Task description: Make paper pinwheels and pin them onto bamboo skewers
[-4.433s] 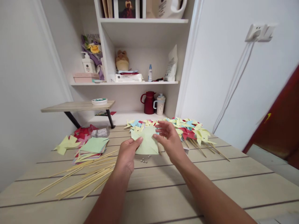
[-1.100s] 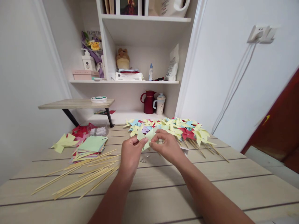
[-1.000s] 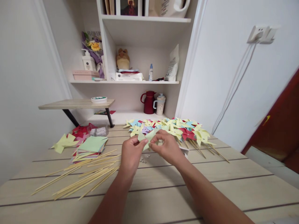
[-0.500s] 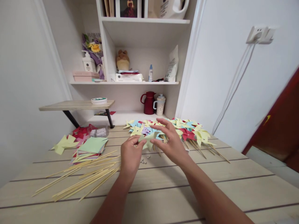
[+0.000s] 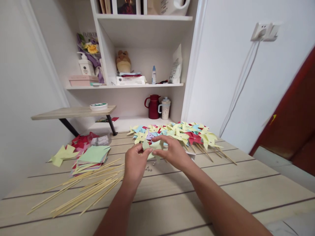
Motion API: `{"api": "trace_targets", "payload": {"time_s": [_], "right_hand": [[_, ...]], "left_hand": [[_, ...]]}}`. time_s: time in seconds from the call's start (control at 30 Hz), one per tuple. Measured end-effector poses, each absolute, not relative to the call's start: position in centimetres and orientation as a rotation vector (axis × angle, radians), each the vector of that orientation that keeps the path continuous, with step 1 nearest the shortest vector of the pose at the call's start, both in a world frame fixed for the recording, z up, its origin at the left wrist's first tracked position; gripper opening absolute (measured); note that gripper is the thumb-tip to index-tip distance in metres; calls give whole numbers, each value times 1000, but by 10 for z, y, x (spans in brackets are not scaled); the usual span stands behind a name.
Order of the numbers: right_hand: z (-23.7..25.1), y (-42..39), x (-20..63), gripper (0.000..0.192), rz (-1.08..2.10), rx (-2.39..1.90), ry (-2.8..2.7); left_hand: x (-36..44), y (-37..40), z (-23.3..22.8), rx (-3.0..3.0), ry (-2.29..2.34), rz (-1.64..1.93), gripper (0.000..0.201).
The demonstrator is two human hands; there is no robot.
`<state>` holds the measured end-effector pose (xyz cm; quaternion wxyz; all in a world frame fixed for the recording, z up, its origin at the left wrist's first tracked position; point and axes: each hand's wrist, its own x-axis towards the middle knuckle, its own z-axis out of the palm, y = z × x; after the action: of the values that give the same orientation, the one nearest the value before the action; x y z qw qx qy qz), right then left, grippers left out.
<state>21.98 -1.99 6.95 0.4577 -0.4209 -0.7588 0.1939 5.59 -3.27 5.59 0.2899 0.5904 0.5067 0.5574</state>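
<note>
Both my hands are up over the table [image 5: 172, 196], meeting on one piece of pale green paper [image 5: 153, 146] — half folded, its points sticking up and out toward the far side. Left hand [image 5: 134, 162] pinches the near-left corner between thumb and forefinger, fingers narrow. Right hand [image 5: 172, 152] closes on the right side, thumb on top, fingers curled under; closed on the paper, not wide.

Paper sits between the two hands, just above the tabletop, a little nearer the left thumb. No clear long axis — it reads as a folded square with points fanning out. I cannot tell how many flaps are already turned in.

Directly below the paper: a few small beads [image 5: 149, 168] on the wood, just beside the left hand. Beyond the paper, touching distance from the right fingertips, the pile of finished pinwheels [image 5: 182, 134], sticks trailing right and toward me. Left of the left hand — loose sticks [image 5: 83, 190], long axes running left to right, slightly away. Paper stack [image 5: 92, 156] further left, well apart.
</note>
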Motion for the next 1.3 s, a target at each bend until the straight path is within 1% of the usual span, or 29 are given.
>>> {"api": "trace_targets", "payload": {"time_s": [0.1, 0.3, 0.4, 0.5, 0.6, 0.77, 0.93, 1.03, 1.07, 1.17, 1.2, 1.23, 1.3], "right_hand": [[69, -19, 220, 23, 477, -1059, -1858], [67, -17, 220, 9, 416, -1036, -1866], [68, -18, 219, 6, 435, -1037, -1870], [70, -20, 218, 14, 528, -1102, -1837], [70, -22, 215, 25, 723, -1186, -1727], [65, -20, 213, 21, 936, -1079, -1598], [66, -20, 215, 23, 991, -1052, -1646], [70, -22, 217, 23, 904, -1049, -1700], [71, -22, 218, 28, 846, -1029, -1711], [75, -22, 221, 63, 749, -946, -1688], [75, -22, 222, 67, 755, -932, -1667], [76, -22, 222, 62, 764, -934, -1656], [76, -22, 222, 38, 730, -985, -1671]], "left_hand": [[57, -33, 57, 1552, 1363, 1492, 13], [57, -34, 59, 1541, 1374, 1528, 6], [57, -34, 59, 1559, 1379, 1524, 7], [57, -33, 58, 1571, 1361, 1517, 11], [58, -33, 58, 1536, 1317, 1543, 14], [60, -32, 57, 1422, 1222, 1570, 20], [56, -32, 58, 1406, 1223, 1543, 19], [55, -34, 59, 1362, 1227, 1555, 20], [55, -34, 59, 1352, 1229, 1558, 21], [55, -34, 58, 1353, 1247, 1556, 23], [56, -34, 58, 1360, 1251, 1551, 23], [56, -34, 58, 1369, 1258, 1549, 22], [56, -33, 58, 1390, 1284, 1549, 21]]}}
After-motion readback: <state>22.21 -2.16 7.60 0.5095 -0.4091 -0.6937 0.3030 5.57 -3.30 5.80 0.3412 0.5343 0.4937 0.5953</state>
